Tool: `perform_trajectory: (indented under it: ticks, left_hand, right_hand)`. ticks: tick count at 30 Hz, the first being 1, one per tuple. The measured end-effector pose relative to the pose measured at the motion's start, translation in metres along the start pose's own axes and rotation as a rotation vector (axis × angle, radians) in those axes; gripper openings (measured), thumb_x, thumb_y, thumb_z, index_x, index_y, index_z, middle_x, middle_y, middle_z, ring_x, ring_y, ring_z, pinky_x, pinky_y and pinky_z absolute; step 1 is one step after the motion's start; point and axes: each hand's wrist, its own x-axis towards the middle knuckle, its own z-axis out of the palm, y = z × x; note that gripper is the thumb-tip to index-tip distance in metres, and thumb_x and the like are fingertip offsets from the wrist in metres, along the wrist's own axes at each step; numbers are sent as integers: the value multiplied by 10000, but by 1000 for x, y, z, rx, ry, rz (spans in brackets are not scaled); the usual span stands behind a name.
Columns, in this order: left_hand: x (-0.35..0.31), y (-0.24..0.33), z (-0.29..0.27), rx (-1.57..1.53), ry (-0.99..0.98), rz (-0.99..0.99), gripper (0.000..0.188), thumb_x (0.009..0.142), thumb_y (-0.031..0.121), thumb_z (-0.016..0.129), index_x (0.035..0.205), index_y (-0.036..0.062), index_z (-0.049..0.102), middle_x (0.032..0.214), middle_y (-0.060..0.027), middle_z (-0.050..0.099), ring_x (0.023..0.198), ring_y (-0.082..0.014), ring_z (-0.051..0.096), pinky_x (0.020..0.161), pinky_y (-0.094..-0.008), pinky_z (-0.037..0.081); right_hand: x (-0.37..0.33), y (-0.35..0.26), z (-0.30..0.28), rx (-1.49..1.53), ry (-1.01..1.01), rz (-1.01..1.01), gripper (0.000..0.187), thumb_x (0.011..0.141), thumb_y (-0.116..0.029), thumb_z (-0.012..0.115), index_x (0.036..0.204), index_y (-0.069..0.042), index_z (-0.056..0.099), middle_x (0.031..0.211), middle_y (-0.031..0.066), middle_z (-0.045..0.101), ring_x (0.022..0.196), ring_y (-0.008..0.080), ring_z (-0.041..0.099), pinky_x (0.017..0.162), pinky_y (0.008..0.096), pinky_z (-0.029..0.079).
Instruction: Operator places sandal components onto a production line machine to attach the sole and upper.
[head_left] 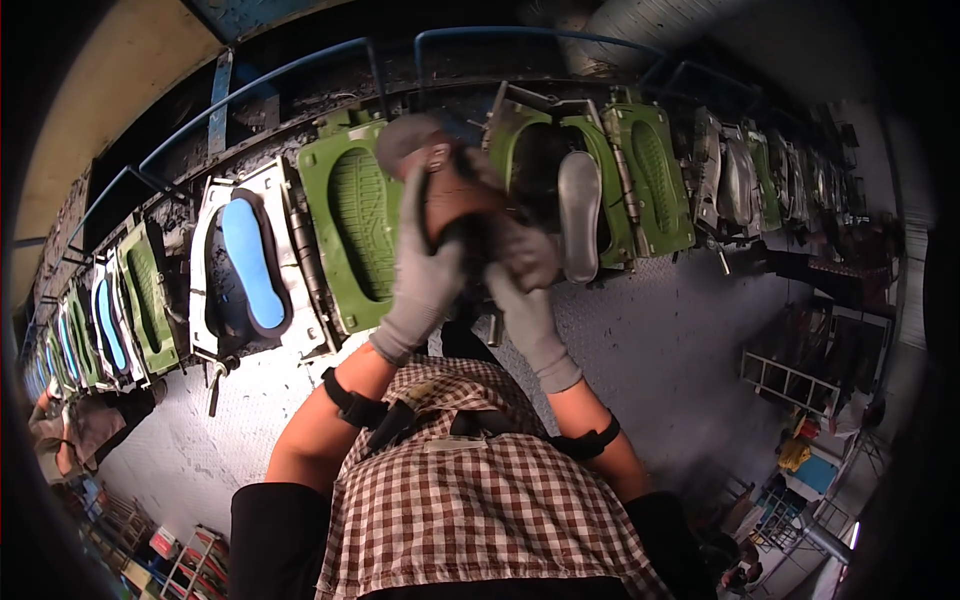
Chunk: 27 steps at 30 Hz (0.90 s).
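Note:
Held up in front of me is a brown shoe with a greyish end, somewhat smeared by motion. My left hand, in a grey knit glove, grips the shoe along its left side, fingers pointing up it. At the shoe's lower right, my right hand, gloved likewise, is closed on it; part of its fingers is blurred. Behind the shoe, a green sole mold half with a ribbed tread lies open. Just right of the shoe, a grey sole-shaped plate stands in another open mold.
A long row of hinged molds curves to both sides, among them a metal frame with a blue sole-shaped piece. Blue guard rails run behind. Another person works at the far left. Metal racks stand at right.

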Motion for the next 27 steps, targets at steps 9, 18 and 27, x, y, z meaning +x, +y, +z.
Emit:
perform_trajectory:
  ticks: [9,18,27]
  left_hand:
    - [14,-153,178,-96,-147,-785,996,867,106,744,1607,56,80,1384,-196,545,1191,-282,592,947,-379,536]
    - [3,-174,188,-551,-92,-852,430,893,261,787,1234,46,636,1071,-58,720,864,-169,703,754,-340,591]
    - [-31,-162,169,-201,-234,-657,615,888,200,783,1384,28,463,1155,-70,659,961,-175,669,792,-346,575]
  right_hand:
    - [24,-66,-173,16,539,-267,445,1006,-375,613,1302,-43,596,1087,86,696,837,143,693,591,211,507]
    - [138,-110,-208,-173,534,-816,290,1025,-168,597,1287,-53,648,1129,74,690,853,173,653,791,323,548]
    - [130,-76,-203,-1051,-169,-1150,522,680,-36,792,1173,-191,721,1086,75,653,1057,329,628,895,406,535]
